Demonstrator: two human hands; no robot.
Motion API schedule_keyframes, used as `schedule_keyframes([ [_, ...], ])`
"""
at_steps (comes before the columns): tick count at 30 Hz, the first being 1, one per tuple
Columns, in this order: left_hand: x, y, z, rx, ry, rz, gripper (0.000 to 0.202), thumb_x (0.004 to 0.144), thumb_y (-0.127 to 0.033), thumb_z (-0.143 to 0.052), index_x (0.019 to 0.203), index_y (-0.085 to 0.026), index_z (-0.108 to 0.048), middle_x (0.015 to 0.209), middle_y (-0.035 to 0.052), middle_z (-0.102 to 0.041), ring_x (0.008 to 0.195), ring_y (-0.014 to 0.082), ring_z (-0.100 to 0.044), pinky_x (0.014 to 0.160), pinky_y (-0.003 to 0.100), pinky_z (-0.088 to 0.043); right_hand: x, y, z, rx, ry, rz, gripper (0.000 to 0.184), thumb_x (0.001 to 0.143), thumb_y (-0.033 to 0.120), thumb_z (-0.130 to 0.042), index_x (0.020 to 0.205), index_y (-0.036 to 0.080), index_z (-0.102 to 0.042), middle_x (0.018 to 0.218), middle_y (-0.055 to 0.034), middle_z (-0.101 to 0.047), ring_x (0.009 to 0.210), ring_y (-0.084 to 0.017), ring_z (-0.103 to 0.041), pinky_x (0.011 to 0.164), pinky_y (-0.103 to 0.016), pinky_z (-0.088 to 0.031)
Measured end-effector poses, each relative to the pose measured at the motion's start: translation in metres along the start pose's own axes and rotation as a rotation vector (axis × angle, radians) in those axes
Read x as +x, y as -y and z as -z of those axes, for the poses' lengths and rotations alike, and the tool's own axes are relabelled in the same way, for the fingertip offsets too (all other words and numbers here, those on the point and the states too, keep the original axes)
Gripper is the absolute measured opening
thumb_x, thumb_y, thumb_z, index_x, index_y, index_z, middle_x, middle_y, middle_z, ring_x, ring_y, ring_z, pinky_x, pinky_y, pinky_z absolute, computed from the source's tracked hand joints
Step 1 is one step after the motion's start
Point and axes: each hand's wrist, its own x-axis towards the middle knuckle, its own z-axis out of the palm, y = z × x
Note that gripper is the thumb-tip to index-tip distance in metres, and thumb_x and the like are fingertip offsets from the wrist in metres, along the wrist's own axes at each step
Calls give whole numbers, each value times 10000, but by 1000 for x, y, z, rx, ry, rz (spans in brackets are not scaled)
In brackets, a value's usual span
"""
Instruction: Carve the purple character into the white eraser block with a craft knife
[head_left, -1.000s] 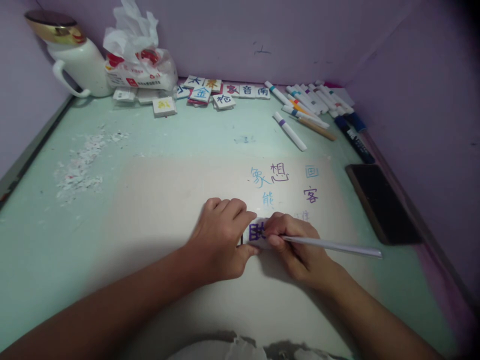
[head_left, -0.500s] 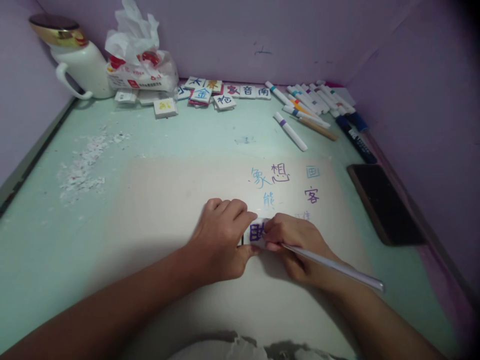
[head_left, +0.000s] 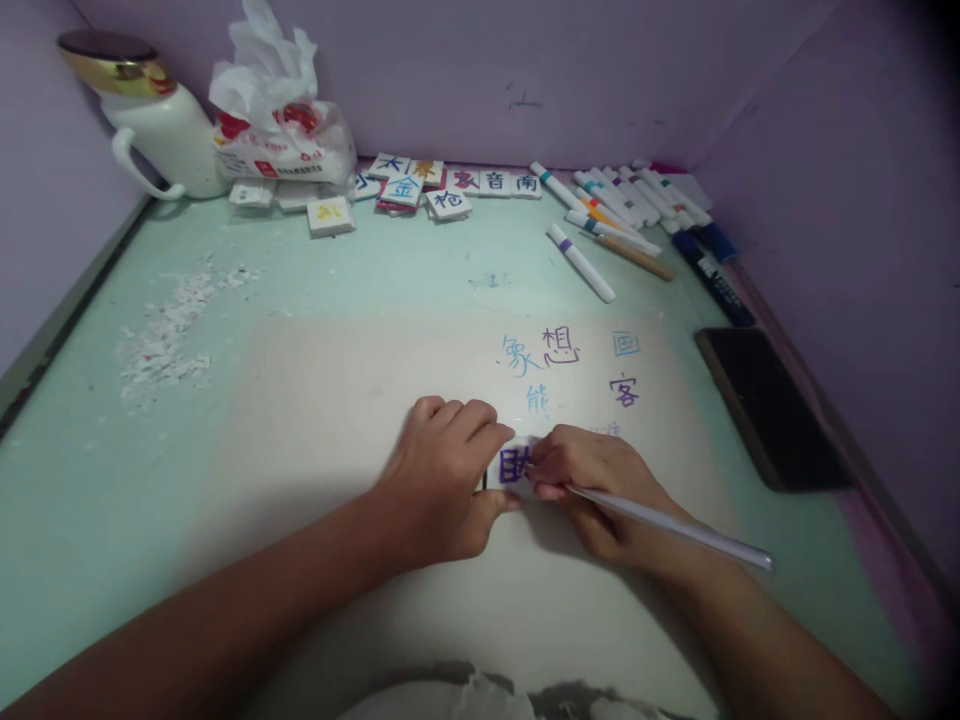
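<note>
Card [head_left: 511, 466] being flanked by left hand [head_left: 450, 475] and right hand [head_left: 604, 490]
Behind the card, scraps [head_left: 174, 335] are being kept leftward and markers [head_left: 581, 263] rightward; a phone [head_left: 772, 410], to its right.

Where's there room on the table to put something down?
The pale sheet left of the left hand, or the green tabletop between the white scraps and the lone marker. The back is crowded: jug, tissues, tiles, pens.

One left forearm [head_left: 262, 595], bare, slanting up from the lower left corner to a left hand [head_left: 446, 485] at centre, thumb [head_left: 491, 508] and forefinger [head_left: 493, 440] parted; one right forearm [head_left: 757, 610], bare, rising from the lower right to a right hand [head_left: 596, 490], fingers [head_left: 556, 462] curled and bunched.
</note>
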Motion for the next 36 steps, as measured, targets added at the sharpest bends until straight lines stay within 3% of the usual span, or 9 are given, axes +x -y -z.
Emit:
schedule_keyframes([
  [36, 1, 0, 1, 17, 2, 3, 330, 729, -319, -657, 1004, -157, -575, 1020, 117, -624, 928, 275, -578, 813, 425, -334, -2, -6, 6, 79, -2, -33, 136, 893, 166, -449, 764, 195, -483, 718, -36, -578, 649, -156, -556, 563, -266, -390],
])
